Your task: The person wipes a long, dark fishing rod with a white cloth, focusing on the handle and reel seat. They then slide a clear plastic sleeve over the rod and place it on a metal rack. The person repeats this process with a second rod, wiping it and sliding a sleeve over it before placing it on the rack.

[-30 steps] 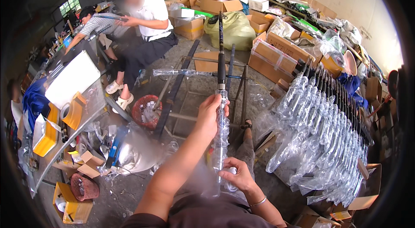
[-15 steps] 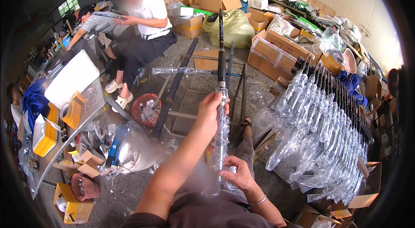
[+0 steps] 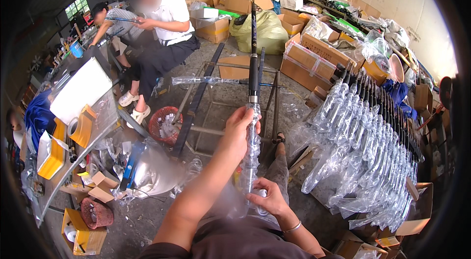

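Note:
In front of me a black fishing rod stands nearly upright, its lower part covered by a clear, wrinkled plastic sleeve. My left hand is wrapped round the rod at the top of the sleeve, just below a silver ring. Lower down, my right hand is closed on the sleeved rod near its bottom end, thumb against the plastic. A small whitish thing shows behind that thumb; its kind is unclear. Beyond my hands, another sleeved rod lies across a metal frame.
Many sleeved rods lean in a row at right. Cardboard boxes and a yellow-green sack stand behind. At left are a cluttered table, a red basket and a seated person holding a rod; another person bends farther back.
The rod's upper end has shifted slightly up and to the right, with my left hand still round it. My right hand stays nearly in place. The person at far left has raised their head.

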Demonstrator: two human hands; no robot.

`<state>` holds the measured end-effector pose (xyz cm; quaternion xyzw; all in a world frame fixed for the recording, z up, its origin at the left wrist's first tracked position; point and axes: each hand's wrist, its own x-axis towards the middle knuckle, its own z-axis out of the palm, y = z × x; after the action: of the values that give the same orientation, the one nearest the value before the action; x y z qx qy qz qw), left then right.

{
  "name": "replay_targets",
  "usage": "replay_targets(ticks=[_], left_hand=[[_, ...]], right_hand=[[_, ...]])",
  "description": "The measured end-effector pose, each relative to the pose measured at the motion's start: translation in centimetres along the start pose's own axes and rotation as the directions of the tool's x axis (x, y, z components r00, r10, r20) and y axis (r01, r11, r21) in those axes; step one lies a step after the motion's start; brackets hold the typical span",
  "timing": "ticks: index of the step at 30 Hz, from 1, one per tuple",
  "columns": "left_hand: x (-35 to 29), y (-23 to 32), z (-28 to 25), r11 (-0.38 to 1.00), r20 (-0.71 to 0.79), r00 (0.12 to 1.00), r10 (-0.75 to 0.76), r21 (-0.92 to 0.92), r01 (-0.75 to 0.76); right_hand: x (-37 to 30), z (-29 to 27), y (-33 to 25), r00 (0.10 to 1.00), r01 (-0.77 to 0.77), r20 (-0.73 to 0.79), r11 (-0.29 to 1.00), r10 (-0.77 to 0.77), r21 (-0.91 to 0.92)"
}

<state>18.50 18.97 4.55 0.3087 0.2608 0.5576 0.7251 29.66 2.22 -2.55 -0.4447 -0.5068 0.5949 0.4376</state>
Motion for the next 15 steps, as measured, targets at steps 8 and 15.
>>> replay_targets(ticks=[8, 15], left_hand=[[-0.9, -0.4, -0.4, 0.999, 0.075, 0.997, 0.014, 0.041, -0.017], [-1.8, -1.2, -1.1, 0.998, 0.116, 0.993, 0.003, 0.061, -0.010]], right_hand=[[0.3, 0.0, 0.9, 0.999, -0.020, -0.039, 0.996, 0.017, -0.091], [0.8, -0.3, 2.5, 0.994, -0.093, -0.081, 0.978, 0.080, -0.184]])
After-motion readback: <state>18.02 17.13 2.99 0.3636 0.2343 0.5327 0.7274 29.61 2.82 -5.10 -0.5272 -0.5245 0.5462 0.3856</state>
